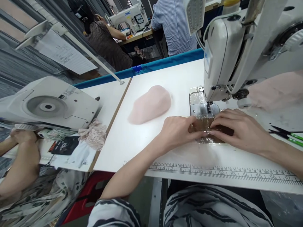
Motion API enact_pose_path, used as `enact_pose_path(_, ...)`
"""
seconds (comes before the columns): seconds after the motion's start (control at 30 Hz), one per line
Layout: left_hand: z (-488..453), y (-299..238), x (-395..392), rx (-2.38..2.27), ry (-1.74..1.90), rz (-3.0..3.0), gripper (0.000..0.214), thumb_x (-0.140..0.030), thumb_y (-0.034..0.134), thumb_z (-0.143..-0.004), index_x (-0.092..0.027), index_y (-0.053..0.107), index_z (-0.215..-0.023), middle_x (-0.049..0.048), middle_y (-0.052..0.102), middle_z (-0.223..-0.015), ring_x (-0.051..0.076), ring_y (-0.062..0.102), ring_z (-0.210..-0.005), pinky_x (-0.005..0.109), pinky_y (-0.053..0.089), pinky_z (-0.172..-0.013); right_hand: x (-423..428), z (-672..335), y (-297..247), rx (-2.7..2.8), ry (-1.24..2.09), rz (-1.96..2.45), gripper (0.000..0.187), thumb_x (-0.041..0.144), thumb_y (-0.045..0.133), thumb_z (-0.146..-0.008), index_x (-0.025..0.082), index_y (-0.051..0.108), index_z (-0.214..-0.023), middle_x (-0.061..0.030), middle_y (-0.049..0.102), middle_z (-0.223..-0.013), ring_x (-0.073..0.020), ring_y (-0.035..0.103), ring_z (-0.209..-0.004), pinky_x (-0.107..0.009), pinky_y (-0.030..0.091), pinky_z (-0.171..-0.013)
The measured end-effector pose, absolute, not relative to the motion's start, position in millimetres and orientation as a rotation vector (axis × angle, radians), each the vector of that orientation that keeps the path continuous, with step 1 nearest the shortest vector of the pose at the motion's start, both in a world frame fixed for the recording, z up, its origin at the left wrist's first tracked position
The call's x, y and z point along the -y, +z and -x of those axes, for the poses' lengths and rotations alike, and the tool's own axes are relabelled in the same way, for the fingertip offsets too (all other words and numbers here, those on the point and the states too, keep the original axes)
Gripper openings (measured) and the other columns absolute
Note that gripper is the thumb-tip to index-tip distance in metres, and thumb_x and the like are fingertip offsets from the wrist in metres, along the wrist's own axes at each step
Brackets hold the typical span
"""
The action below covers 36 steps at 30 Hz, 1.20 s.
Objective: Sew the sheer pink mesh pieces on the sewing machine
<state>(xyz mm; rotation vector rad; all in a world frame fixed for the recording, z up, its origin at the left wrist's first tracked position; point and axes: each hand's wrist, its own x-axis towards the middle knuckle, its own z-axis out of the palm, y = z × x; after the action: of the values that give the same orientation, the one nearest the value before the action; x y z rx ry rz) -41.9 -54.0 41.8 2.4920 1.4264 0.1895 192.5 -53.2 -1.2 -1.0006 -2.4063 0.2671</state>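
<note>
A sheer, pale piece of fabric (195, 154) lies on the white table just in front of the sewing machine (220, 60). My left hand (177, 132) is closed in a pinch at the fabric's upper edge, thumb pointing right. Facing it, my right hand (241, 129) pinches the same edge, its fingertips close to the left thumb. Both hands are over a brown taped plate, right below the presser foot (209, 107). The exact edge between the fingertips is too thin to make out clearly.
A pink fabric piece (151, 105) lies left of the machine, and more pink fabric (279, 90) is behind my right hand. Green-handled scissors (288, 135) rest at the right. A printed ruler (213, 171) runs along the front edge. Co-workers sit left and beyond.
</note>
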Motion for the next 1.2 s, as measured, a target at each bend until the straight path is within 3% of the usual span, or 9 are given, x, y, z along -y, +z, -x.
enact_pose_path(0.1,46,51,52,-1.157,0.033,-2.468,0.033,-0.046,0.076,-0.077,-0.019,0.059,-0.069,-0.0047,0.061,-0.062,0.011,0.052,-0.058,0.026,0.033,-0.063,53,-192,-1,2.397,0.298,1.009,0.029,0.044,0.053,-0.097,0.021,0.069,-0.092,-0.0068,0.071,-0.094,-0.0228,0.064,-0.088,-0.039,0.047,-0.078)
enact_pose_path(0.23,45,51,52,-0.985,0.302,-2.351,0.03,-0.031,0.065,-0.089,-0.018,0.054,-0.065,-0.0056,0.057,-0.062,0.011,0.052,-0.065,0.031,0.04,-0.079,55,-190,5,2.344,0.474,1.022,0.032,0.05,0.055,-0.095,0.022,0.07,-0.092,-0.0066,0.071,-0.094,-0.0235,0.064,-0.089,-0.041,0.046,-0.08)
enact_pose_path(0.37,38,46,55,-0.969,0.683,-1.947,0.029,-0.039,0.061,-0.093,-0.019,0.054,-0.074,0.0007,0.061,-0.077,0.012,0.056,-0.07,0.026,0.046,-0.065,60,-188,17,2.167,0.949,1.059,0.033,0.055,0.059,-0.091,0.024,0.072,-0.092,-0.0021,0.066,-0.077,-0.0164,0.057,-0.067,-0.03,0.042,-0.06)
enact_pose_path(0.53,32,43,56,-1.061,0.773,-1.59,0.036,-0.049,0.064,-0.089,-0.02,0.048,-0.076,-0.0053,0.046,-0.061,0.006,0.036,-0.049,0.021,0.029,-0.045,62,-189,25,1.952,1.434,1.117,0.033,0.057,0.064,-0.086,0.025,0.075,-0.089,0.0057,0.041,-0.053,-0.009,0.031,-0.046,-0.026,0.021,-0.043)
enact_pose_path(0.6,32,43,56,-1.055,0.776,-1.487,0.035,-0.05,0.061,-0.092,-0.02,0.048,-0.078,-0.0051,0.049,-0.062,0.006,0.04,-0.05,0.02,0.032,-0.046,62,-189,25,1.935,1.47,1.148,0.031,0.055,0.068,-0.083,0.026,0.075,-0.086,0.0067,0.037,-0.051,-0.0082,0.028,-0.045,-0.025,0.02,-0.042)
enact_pose_path(0.8,36,44,54,-0.985,0.484,-1.662,0.031,-0.028,0.078,-0.078,-0.019,0.062,-0.103,0.0047,0.071,-0.105,0.015,0.068,-0.088,0.026,0.054,-0.074,59,-189,25,1.861,1.516,1.194,0.029,0.052,0.069,-0.082,0.023,0.072,-0.083,0.0072,0.041,-0.046,-0.0079,0.036,-0.038,-0.024,0.03,-0.038)
enact_pose_path(0.9,36,42,54,-0.99,0.47,-1.725,0.009,-0.021,0.064,-0.088,-0.016,0.068,-0.094,0.0067,0.074,-0.1,0.018,0.07,-0.094,0.031,0.057,-0.082,57,-193,21,1.839,1.463,1.229,0.027,0.049,0.072,-0.08,0.023,0.072,-0.087,0.0072,0.046,-0.044,-0.0091,0.043,-0.037,-0.024,0.037,-0.039)
enact_pose_path(1.07,36,42,54,-1.001,0.572,-1.723,0.021,-0.016,0.05,-0.093,-0.016,0.071,-0.094,0.0046,0.074,-0.09,0.016,0.07,-0.088,0.03,0.056,-0.082,52,-197,14,1.785,1.472,1.257,0.024,0.046,0.076,-0.077,0.023,0.072,-0.085,0.0024,0.061,-0.051,-0.0129,0.055,-0.04,-0.026,0.043,-0.037)
enact_pose_path(1.2,33,44,56,-1.084,0.556,-1.716,0.024,-0.023,0.046,-0.097,-0.016,0.069,-0.096,0.0045,0.07,-0.09,0.014,0.065,-0.084,0.026,0.052,-0.073,51,-195,16,1.718,1.525,1.31,0.028,0.05,0.077,-0.074,0.023,0.072,-0.08,0.0004,0.064,-0.053,-0.0137,0.058,-0.043,-0.026,0.045,-0.038)
